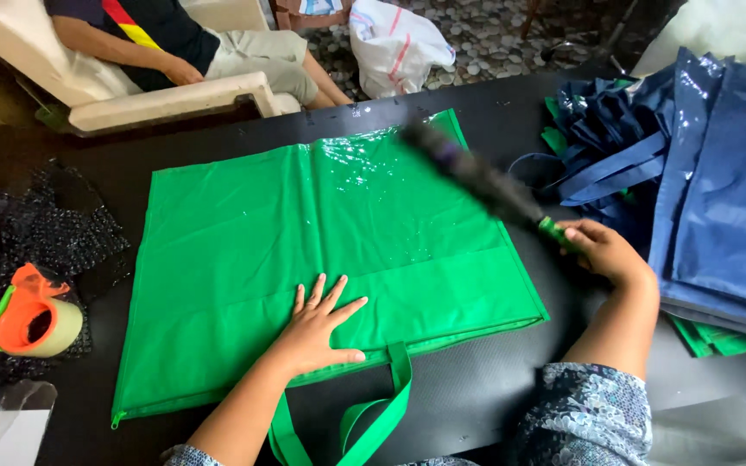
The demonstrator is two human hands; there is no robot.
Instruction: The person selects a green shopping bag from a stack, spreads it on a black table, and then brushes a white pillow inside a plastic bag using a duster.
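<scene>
Left hand [317, 324] flat on green bag [321, 259], fingers spread, pressing near its front edge just above the handle [364, 414]. Bag spread flat mid-table [468, 388]. Right hand [606, 250] curled tight round green grip of a dark, blurred brush [477, 177], slanting over bag's right part. Blue bags [718, 190] stacked at right edge; tape dispenser [32, 315] at left.

The bag [304, 259] under my left hand [317, 324] is bright green, glossy in its upper part, and its handle [373, 414] is the same green. The brush [477, 177] in my right hand [602, 250] has dark, almost black bristles and a green grip. My sleeves [589, 414] are grey-blue with a small flower pattern. The stacked bags [718, 190] are navy blue. The tape dispenser [28, 315] is orange and green. The table [477, 388] is black.
</scene>
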